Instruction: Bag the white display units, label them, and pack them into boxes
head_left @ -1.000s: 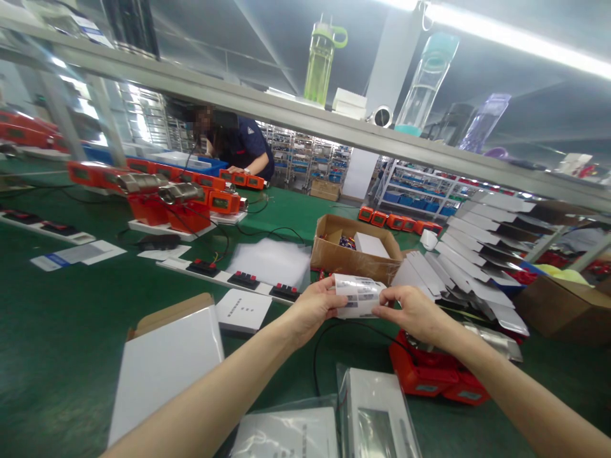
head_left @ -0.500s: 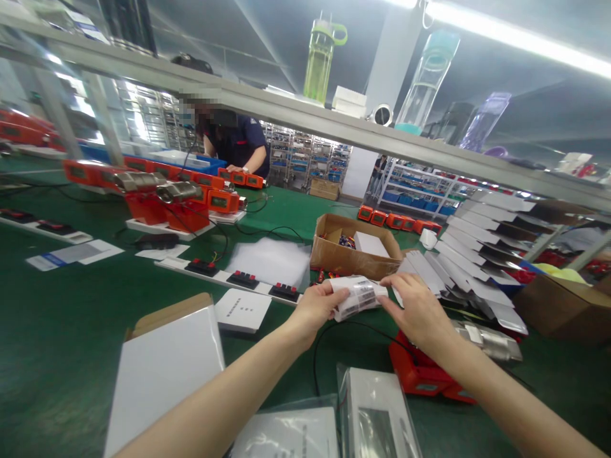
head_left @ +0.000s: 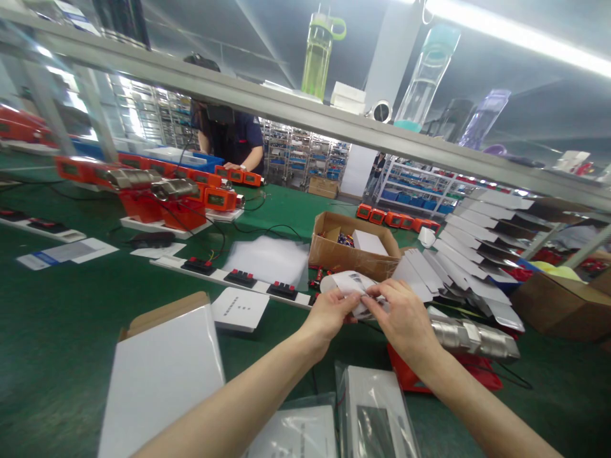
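Observation:
My left hand (head_left: 329, 318) is closed around a curled strip of white printed labels (head_left: 344, 281), held above the bench. My right hand (head_left: 403, 318) pinches at the strip's near side, its thumb and fingertips meeting my left thumb. Whether a single label sits between the right fingertips is hidden. Below my right forearm lies a red-orange device with a metal fitting (head_left: 472, 337). Nearer me are a bagged white box (head_left: 377, 394) and a bagged white booklet (head_left: 305, 432). A white printed booklet (head_left: 241, 308) lies left of my hands.
Behind my hands stands an open cardboard box (head_left: 334, 254). Stacked white folded cartons (head_left: 470, 254) rise at the right. A white strip with black-and-red terminals (head_left: 241, 278) crosses the bench. An opened white box (head_left: 162, 381) lies front left. Across the bench a person (head_left: 238, 140) works near orange devices.
My hands have come closer together, the right one moving left onto the label strip. The strip has been turned and curled, so its printed face shows less.

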Demonstrator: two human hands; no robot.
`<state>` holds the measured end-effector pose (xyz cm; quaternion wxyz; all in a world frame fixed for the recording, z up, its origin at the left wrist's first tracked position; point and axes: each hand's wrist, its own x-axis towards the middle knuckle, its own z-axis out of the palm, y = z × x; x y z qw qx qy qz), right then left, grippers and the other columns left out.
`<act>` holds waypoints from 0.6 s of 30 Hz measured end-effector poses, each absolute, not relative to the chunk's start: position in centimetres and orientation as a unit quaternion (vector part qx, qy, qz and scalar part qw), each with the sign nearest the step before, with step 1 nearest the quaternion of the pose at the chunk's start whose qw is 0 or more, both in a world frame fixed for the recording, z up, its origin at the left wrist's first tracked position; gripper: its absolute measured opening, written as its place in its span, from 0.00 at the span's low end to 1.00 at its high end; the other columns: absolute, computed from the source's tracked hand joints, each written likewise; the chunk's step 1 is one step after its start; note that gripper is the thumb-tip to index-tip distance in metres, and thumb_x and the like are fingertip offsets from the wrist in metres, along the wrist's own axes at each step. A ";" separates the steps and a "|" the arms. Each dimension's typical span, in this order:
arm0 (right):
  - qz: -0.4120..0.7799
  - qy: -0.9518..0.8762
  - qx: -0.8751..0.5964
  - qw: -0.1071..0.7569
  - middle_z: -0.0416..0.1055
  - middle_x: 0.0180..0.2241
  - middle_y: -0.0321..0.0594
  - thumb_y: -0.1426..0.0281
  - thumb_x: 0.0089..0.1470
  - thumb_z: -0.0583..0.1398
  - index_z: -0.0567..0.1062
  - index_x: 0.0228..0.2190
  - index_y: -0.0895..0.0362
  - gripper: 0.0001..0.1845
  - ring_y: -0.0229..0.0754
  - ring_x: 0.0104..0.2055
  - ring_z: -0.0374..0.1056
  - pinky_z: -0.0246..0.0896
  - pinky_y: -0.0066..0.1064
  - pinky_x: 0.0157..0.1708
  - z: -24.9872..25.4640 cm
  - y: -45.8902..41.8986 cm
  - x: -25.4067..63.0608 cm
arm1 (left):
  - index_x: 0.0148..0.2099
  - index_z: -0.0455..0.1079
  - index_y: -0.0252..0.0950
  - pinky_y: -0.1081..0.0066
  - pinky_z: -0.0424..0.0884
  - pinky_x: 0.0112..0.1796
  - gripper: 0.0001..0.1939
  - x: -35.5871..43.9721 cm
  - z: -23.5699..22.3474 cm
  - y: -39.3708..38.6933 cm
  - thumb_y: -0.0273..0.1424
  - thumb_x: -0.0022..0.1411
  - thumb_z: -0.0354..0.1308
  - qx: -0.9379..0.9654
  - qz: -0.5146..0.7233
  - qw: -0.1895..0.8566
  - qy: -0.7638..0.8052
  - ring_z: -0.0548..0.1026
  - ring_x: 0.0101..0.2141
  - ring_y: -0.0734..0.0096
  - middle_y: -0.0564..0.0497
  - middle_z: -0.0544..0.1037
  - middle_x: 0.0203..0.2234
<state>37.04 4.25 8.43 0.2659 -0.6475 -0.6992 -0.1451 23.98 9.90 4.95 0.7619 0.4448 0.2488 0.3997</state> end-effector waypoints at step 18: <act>-0.185 -0.715 -0.605 0.297 0.70 0.31 0.41 0.71 0.57 0.59 0.72 0.32 0.59 0.03 0.46 0.36 0.65 0.61 0.37 0.38 7.4 3.8 36.9 | 0.39 0.76 0.32 0.79 0.69 0.27 0.08 24.1 4.9 9.8 0.30 0.60 0.57 0.428 0.378 0.771 0.281 0.72 0.27 0.76 0.50 0.78 0.28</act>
